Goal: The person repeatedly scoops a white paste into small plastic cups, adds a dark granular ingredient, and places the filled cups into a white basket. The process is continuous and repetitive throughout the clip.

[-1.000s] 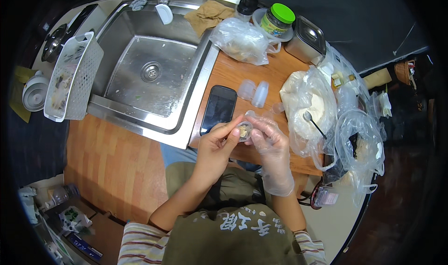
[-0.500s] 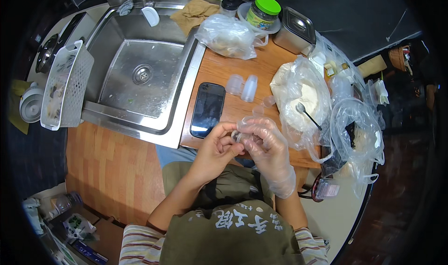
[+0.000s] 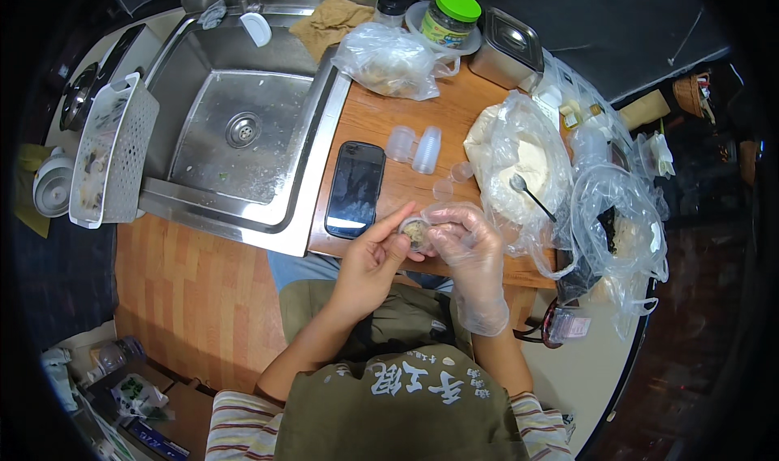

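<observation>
My bare left hand (image 3: pixel 369 270) and my right hand (image 3: pixel 472 258), in a clear plastic glove, meet at the counter's near edge. Between them is a small clear plastic cup (image 3: pixel 415 234) with pale, crumbly-looking contents. My left thumb and fingers grip its left side, while my gloved fingertips pinch the right side of its rim. Just beyond my left hand lies a black phone (image 3: pixel 355 190). Farther back are a clear cup (image 3: pixel 400 144) and a tilted stack of such cups (image 3: pixel 427 151). Two clear round lids (image 3: pixel 443 188) lie nearer my right hand.
Right of the lids, an open bag of white powder (image 3: pixel 531 157) holds a dark-handled spoon (image 3: pixel 519 184). Other plastic bags (image 3: pixel 621 217) crowd the right side. A green-lidded jar (image 3: pixel 449 24), metal container (image 3: pixel 508 49) and tied bag (image 3: pixel 386 62) stand behind. A steel sink (image 3: pixel 243 169) is left.
The small cup has tipped and come into view between my fingers, showing its contents. My gloved hand has opened away slightly to the right. The whole view has shifted a little.
</observation>
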### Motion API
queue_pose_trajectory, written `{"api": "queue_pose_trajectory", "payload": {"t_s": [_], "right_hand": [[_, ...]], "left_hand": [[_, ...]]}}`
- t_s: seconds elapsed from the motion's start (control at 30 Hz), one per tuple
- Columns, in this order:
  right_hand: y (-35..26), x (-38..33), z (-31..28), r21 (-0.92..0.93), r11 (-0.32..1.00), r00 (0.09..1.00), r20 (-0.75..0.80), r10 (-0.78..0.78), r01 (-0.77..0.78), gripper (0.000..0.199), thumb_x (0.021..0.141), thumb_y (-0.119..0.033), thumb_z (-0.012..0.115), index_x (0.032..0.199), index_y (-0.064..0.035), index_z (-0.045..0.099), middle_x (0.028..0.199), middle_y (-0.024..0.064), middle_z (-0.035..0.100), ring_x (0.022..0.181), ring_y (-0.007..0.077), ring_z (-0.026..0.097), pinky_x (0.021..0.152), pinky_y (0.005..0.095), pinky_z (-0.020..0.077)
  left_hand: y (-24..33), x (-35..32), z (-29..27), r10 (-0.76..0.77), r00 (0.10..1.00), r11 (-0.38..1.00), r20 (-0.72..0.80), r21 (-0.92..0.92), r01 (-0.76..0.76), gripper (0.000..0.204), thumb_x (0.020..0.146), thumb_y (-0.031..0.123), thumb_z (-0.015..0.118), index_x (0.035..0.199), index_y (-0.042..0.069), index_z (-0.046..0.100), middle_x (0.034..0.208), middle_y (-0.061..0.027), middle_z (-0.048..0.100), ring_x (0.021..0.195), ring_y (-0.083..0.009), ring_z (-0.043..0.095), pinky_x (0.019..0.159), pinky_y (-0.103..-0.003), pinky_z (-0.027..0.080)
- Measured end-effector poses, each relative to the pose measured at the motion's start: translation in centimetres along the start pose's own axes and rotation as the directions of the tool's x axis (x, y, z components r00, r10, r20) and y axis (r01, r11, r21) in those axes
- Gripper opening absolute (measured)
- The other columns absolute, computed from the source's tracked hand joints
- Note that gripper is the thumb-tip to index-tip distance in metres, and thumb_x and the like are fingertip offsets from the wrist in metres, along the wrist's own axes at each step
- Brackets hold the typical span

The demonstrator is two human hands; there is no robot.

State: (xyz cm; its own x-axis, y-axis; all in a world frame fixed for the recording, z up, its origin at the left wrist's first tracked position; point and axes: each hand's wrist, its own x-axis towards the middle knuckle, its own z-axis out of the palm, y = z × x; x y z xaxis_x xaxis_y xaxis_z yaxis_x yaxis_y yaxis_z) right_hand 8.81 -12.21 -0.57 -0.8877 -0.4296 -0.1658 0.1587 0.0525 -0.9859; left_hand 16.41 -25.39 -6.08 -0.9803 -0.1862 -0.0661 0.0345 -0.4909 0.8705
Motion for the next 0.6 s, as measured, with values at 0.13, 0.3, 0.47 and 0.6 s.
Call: {"api": "queue_pose_trajectory", "payload": {"t_s": [0.13, 0.3, 0.47, 0.6], "right_hand": [[0.4, -0.2, 0.5, 0.134, 0.991, 0.999, -0.04, -0.02, 0.025, 0.025, 0.093, 0.004, 0.064, 0.117, 0.0066, 0.059, 0.102, 0.0107, 0.067, 0.087, 0.0123, 0.066, 0.078, 0.0262, 0.0565], [1.1, 0.1, 0.2, 0.074, 0.996, 0.999, 0.007, 0.048, -0.048, 0.027, 0.095, -0.001, 0.063, 0.121, 0.0059, 0.059, 0.098, 0.009, 0.069, 0.084, 0.0127, 0.066, 0.078, 0.0255, 0.0557], [1.4, 0.6, -0.5, 0.04, 0.976, 0.974, 0.087, 0.21, -0.214, 0.027, 0.096, -0.006, 0.065, 0.121, 0.0042, 0.061, 0.099, 0.0079, 0.068, 0.084, 0.012, 0.066, 0.078, 0.0252, 0.0553], [1.8, 0.6, -1.0, 0.079, 0.958, 0.958, 0.106, 0.267, -0.276, 0.027, 0.097, -0.008, 0.065, 0.12, 0.0038, 0.061, 0.099, 0.0066, 0.068, 0.084, 0.0109, 0.065, 0.079, 0.0252, 0.0556]], "left_hand": [[0.0, 0.2, 0.3, 0.029, 0.998, 1.0, -0.063, 0.008, -0.028, 0.046, 0.105, 0.014, 0.05, 0.149, 0.001, 0.041, 0.12, -0.0094, 0.063, 0.096, -0.012, 0.063, 0.09, -0.026, 0.052], [0.0, 0.2, 0.5, 0.02, 0.997, 0.991, -0.072, 0.133, -0.01, 0.046, 0.106, 0.014, 0.049, 0.149, 0.001, 0.041, 0.118, -0.0076, 0.064, 0.097, -0.0097, 0.061, 0.088, -0.024, 0.05], [-0.7, -0.1, 0.5, 0.064, 0.991, 0.95, -0.118, 0.312, -0.025, 0.043, 0.107, 0.017, 0.048, 0.147, 0.001, 0.045, 0.121, -0.0115, 0.063, 0.105, -0.0131, 0.06, 0.093, -0.027, 0.048], [-1.3, 0.1, 0.5, 0.202, 0.975, 0.844, -0.091, 0.521, -0.127, 0.041, 0.106, 0.018, 0.046, 0.143, -0.002, 0.048, 0.124, -0.0191, 0.062, 0.111, -0.0233, 0.061, 0.096, -0.032, 0.047]]}}
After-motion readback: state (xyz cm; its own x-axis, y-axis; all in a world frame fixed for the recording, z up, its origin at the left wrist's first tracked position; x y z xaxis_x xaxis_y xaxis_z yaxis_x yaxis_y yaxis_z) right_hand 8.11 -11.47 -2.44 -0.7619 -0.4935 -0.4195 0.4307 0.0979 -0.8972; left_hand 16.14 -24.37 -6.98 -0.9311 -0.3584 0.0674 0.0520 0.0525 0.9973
